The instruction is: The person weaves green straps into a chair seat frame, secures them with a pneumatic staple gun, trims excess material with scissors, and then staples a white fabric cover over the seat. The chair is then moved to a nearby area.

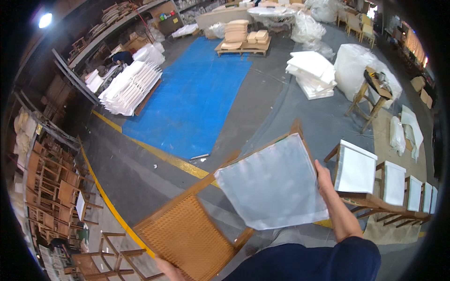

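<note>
A wooden chair (190, 191) is tilted in front of me. Its backrest is woven cane (187, 234), and its seat (274, 185) has a pale grey-white, slightly shiny cover. At the lower edge my left hand (168, 269) is closed on the top end of the backrest, its fingers partly hidden beneath. My right hand (323, 177) grips the far right side of the seat frame, thumb on top. The chair's legs are mostly out of sight under the seat.
Several chairs with white-covered seats (356, 168) stand in a row on the right. Wooden chair frames (56, 187) crowd the left. A blue floor sheet (192, 93) lies ahead, with stacked white panels (131, 89) beside it. More white pieces (311, 72) and a wooden stool (372, 93) stand farther right.
</note>
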Demonstrator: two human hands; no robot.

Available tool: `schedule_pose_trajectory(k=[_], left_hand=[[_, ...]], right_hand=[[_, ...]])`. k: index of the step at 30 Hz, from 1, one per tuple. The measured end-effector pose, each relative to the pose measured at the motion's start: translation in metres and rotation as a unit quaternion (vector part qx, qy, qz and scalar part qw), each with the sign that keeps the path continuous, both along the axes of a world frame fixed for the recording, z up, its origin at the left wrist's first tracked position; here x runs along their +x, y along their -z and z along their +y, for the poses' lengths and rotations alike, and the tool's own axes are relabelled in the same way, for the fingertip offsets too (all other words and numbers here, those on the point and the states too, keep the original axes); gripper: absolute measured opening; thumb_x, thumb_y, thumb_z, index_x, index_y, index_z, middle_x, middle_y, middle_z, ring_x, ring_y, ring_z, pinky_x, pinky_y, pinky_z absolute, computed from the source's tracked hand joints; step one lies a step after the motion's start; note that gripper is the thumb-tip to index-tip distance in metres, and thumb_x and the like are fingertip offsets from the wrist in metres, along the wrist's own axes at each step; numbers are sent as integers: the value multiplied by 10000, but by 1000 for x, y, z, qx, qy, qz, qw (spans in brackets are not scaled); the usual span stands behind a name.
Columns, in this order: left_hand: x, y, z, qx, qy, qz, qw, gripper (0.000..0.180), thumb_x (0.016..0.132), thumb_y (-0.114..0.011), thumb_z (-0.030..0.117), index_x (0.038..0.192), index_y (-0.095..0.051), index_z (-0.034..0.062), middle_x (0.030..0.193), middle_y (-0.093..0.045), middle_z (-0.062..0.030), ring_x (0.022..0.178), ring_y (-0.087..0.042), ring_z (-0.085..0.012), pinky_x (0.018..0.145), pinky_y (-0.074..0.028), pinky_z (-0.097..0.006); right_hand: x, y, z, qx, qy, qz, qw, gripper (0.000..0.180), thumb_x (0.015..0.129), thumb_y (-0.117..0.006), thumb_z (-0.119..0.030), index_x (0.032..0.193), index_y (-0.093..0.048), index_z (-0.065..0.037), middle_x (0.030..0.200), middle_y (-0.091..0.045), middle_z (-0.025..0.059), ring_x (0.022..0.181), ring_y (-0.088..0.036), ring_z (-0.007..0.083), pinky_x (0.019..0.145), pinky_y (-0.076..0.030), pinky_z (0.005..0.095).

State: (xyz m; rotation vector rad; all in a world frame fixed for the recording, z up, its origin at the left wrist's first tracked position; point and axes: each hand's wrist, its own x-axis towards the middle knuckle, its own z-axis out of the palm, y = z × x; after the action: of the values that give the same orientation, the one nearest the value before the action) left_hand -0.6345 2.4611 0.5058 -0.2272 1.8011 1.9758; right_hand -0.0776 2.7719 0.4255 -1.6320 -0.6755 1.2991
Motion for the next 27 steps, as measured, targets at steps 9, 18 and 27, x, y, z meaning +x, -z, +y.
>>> schedule_pose_trajectory(k=[9, 18, 27], left_hand=[[117, 104, 253, -55, 125, -129, 982, 780, 1133, -393, 595, 1555, -448, -59, 1516, -576, -190, 1313, -616, -374, 1092, -532, -491], [177, 115, 279, -277, 160, -104, 942, 767, 1083, -534, 628, 1380, -635, -72, 1253, -722, -195, 1125, -696, -287, 954, -565, -427], [270, 89, 406, -300, 385, -28, 872, 945, 969, -567, 778, 1358, -648, -80, 1251, -717, -322, 1227, -683, -443, 1046, -526, -473]], right_hand=[[45, 63, 359, -85, -200, -337, 916, 851, 1010, -458, -756, 1385, -711, -36, 1450, -661, 241, 1413, -566, 436, 1168, -434, 483], [-25, 133, 453, -91, -358, -324, 871, 805, 1031, -529, -647, 1527, -576, -14, 1597, -533, 233, 1496, -485, 409, 1246, -365, 495], [-77, 105, 255, 84, -572, -161, 800, 694, 1043, -707, -289, 1616, -439, -4, 1664, -446, 216, 1538, -419, 323, 1271, -314, 416]])
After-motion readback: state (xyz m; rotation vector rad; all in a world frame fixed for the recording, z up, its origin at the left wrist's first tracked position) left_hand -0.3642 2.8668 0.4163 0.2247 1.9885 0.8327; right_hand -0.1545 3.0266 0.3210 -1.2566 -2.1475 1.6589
